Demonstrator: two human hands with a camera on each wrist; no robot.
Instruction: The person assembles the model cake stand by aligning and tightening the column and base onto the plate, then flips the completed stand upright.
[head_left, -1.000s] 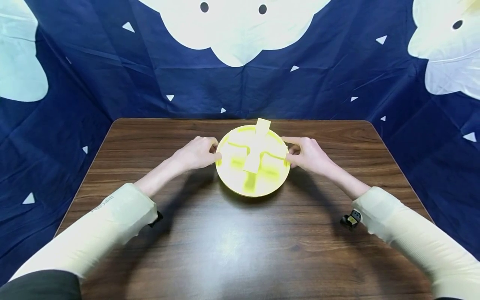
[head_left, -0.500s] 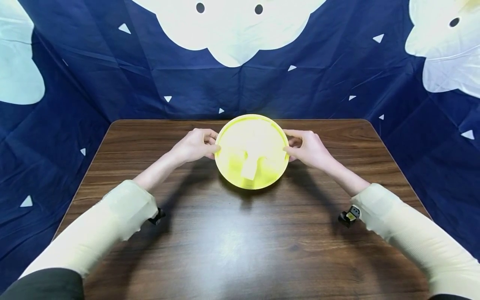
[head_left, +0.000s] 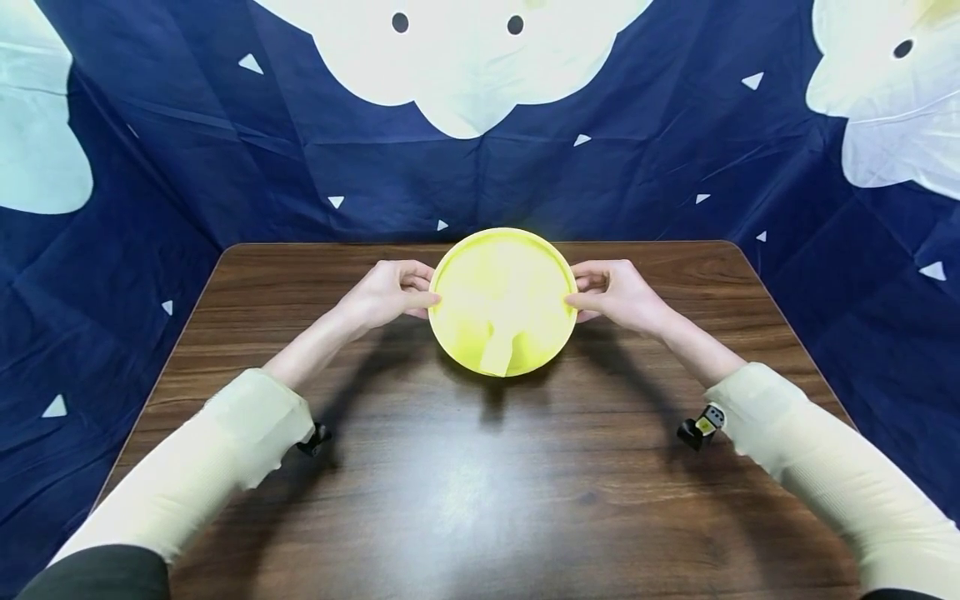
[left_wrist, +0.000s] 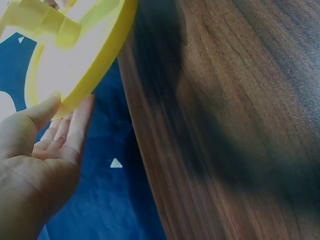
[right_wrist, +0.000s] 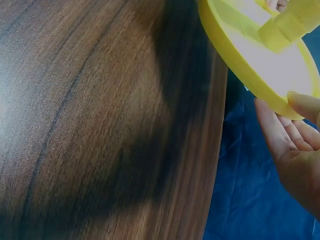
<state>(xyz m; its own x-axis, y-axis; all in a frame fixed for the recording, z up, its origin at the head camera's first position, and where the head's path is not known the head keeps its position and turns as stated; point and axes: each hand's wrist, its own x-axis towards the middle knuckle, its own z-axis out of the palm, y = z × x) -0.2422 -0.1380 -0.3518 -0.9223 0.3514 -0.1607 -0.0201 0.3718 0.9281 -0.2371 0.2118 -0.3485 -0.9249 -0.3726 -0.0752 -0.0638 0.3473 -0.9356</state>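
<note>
A yellow round rimmed disc (head_left: 465, 325), shaped like a shallow dish, is held up over the far part of the table, its inner face tilted toward the head camera. From that face sticks out a yellow block-like post (head_left: 497, 350); glare hides the finer detail. My left hand (head_left: 382, 293) pinches the disc's left rim, thumb on the inner side and fingers behind. At the opposite rim my right hand (head_left: 626, 297) grips in the same way. In the left wrist view the thumb (left_wrist: 47, 110) presses the rim; the right wrist view shows the right thumb (right_wrist: 302, 102) doing likewise.
Below lies a brown wood-grain table (head_left: 585, 500) with a bright reflection and arm shadows. Dark blue cloth (head_left: 600, 183) with white cloud shapes and triangles hangs behind and at both sides. Small black cameras (head_left: 697, 429) sit at the sleeve cuffs.
The disc has tipped up, its far edge rising and its face turning toward the head camera. The post now points down to the near rim. Both hands have kept hold, rising slightly.
</note>
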